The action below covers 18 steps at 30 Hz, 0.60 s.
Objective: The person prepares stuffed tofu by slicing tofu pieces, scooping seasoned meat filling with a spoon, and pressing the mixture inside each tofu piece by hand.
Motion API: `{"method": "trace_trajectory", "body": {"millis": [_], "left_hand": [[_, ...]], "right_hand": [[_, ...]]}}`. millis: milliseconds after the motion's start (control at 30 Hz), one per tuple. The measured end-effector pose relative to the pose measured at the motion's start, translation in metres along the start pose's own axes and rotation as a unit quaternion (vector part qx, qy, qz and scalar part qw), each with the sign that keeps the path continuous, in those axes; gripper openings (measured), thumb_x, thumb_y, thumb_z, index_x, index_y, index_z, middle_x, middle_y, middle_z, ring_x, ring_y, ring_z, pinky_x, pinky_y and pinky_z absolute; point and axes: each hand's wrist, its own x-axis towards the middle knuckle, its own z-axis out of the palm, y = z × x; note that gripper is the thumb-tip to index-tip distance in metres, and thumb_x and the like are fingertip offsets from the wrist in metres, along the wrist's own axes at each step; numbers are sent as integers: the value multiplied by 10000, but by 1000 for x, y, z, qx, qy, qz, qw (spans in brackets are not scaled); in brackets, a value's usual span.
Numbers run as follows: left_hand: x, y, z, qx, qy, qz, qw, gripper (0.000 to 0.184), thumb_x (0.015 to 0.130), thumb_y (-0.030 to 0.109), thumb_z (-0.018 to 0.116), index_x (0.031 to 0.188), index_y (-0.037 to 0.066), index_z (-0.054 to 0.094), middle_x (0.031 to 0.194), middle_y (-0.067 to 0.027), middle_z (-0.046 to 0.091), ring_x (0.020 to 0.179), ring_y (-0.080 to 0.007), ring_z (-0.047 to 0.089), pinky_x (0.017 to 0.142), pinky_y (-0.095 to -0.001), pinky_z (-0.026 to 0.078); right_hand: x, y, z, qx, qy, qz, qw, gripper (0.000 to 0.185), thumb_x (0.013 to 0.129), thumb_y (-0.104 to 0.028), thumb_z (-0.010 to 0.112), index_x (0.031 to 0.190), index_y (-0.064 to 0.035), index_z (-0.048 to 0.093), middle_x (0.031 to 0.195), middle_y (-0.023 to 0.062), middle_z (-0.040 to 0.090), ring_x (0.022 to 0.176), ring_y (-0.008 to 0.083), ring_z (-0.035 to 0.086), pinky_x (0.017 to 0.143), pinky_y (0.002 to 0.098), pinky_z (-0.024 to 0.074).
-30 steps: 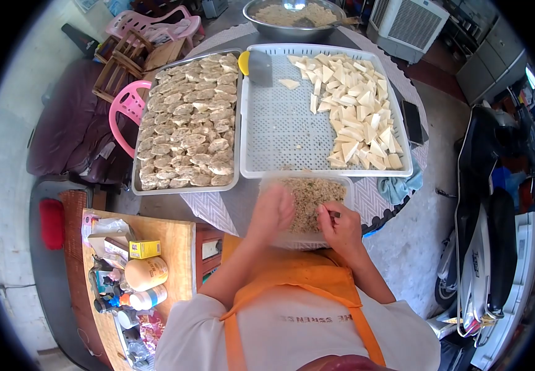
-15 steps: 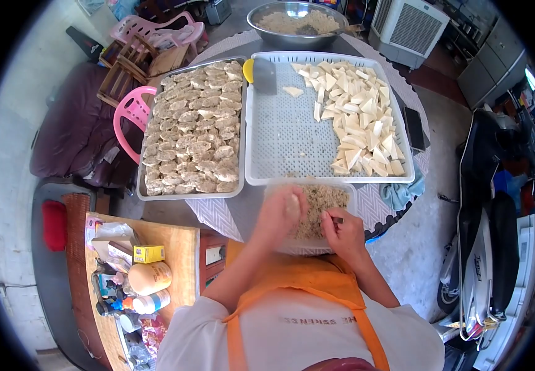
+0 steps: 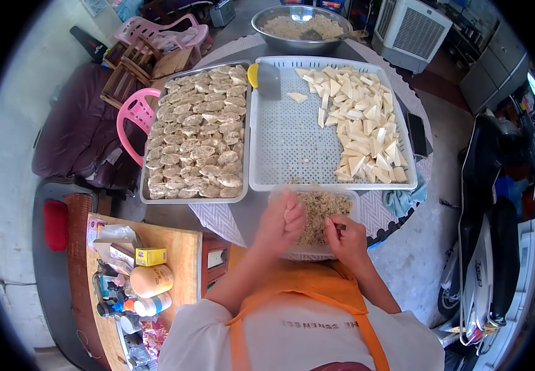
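My left hand (image 3: 283,221) is closed, fingers curled, over the left side of a clear plastic tub (image 3: 355,207) of minced filling (image 3: 318,213). Whatever it may hold is hidden in the palm. My right hand (image 3: 346,238) is pinched round a small dark-ended utensil (image 3: 340,227) at the tub's right side; the rest of that tool is out of sight. Beyond the tub lies a white perforated tray (image 3: 280,148) with pale tofu triangles (image 3: 366,123) heaped on its right side. A metal tray (image 3: 194,200) to the left bears rows of stuffed pieces (image 3: 199,136).
A scraper with a yellow handle (image 3: 253,75) rests at the white tray's corner. Behind stands a steel bowl (image 3: 301,44) of pale mixture. A phone (image 3: 416,134) and blue cloth (image 3: 405,199) lie at right. Jars (image 3: 151,280) crowd a wooden side table (image 3: 184,260).
My left hand has turned slightly, so its curled fingers face up more clearly. My right hand stays almost in place at the tub. The whole view has shifted slightly.
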Motion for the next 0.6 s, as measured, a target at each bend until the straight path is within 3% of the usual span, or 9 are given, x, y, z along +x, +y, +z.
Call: {"method": "trace_trajectory", "body": {"millis": [33, 100, 200, 300, 400, 500, 567, 600], "left_hand": [[2, -5, 5, 79, 143, 40, 986, 246, 993, 330, 409, 1002, 111, 519, 951, -54, 570, 824, -152, 581, 715, -299, 515], [23, -19, 50, 229, 414, 114, 874, 251, 990, 330, 418, 1005, 102, 522, 952, -54, 563, 799, -150, 566, 707, -299, 508], [17, -16, 48, 324, 382, 79, 862, 238, 987, 310, 429, 1006, 90, 518, 971, -55, 561, 801, -148, 555, 704, -284, 494], [19, -16, 50, 242, 417, 117, 868, 237, 984, 297, 439, 1014, 77, 520, 862, -30, 546, 682, -127, 528, 598, -247, 469], [7, -7, 33, 182, 263, 56, 946, 245, 984, 307, 438, 1036, 82, 520, 725, 6, 479, 526, -97, 422, 460, -212, 375], [18, -18, 55, 247, 432, 65, 865, 287, 988, 344, 416, 892, 95, 525, 606, 29, 377, 448, -81, 301, 382, -209, 261], [19, -20, 53, 251, 435, 83, 861, 301, 991, 347, 404, 856, 103, 517, 604, 29, 381, 452, -82, 310, 381, -209, 260], [18, -21, 52, 253, 436, 92, 858, 309, 993, 348, 397, 837, 107, 513, 603, 28, 383, 454, -83, 315, 381, -209, 260]], "right_hand": [[0, 1, 0, 0, 1, -3, 1000, 70, 830, -100, 643, 800, -40, 621, 677, 129, 627, 541, 273, 628, 477, 335, 474], [0, 1, 0, -3, 2, -5, 1000, 69, 830, -97, 643, 799, -40, 620, 675, 129, 626, 541, 271, 629, 475, 333, 472], [0, -1, 0, -5, 1, -3, 1000, 68, 830, -96, 640, 796, -41, 621, 680, 131, 625, 551, 274, 629, 480, 335, 472], [0, 0, 1, -4, 6, -5, 1000, 67, 829, -94, 639, 792, -41, 622, 681, 132, 623, 557, 280, 627, 481, 339, 468], [0, -2, -1, -6, 4, -4, 1000, 67, 827, -92, 638, 787, -41, 623, 680, 133, 620, 558, 290, 621, 480, 344, 462], [0, -4, -1, -3, 6, -5, 1000, 68, 826, -90, 638, 783, -40, 621, 677, 135, 616, 553, 296, 615, 478, 347, 459], [0, -4, -1, 2, 7, -5, 1000, 69, 825, -89, 638, 780, -40, 621, 675, 135, 614, 550, 297, 613, 476, 347, 457], [1, -3, -1, -10, 4, -23, 1000, 77, 846, -80, 619, 793, -24, 618, 643, 110, 612, 528, 235, 609, 468, 310, 453]]}}
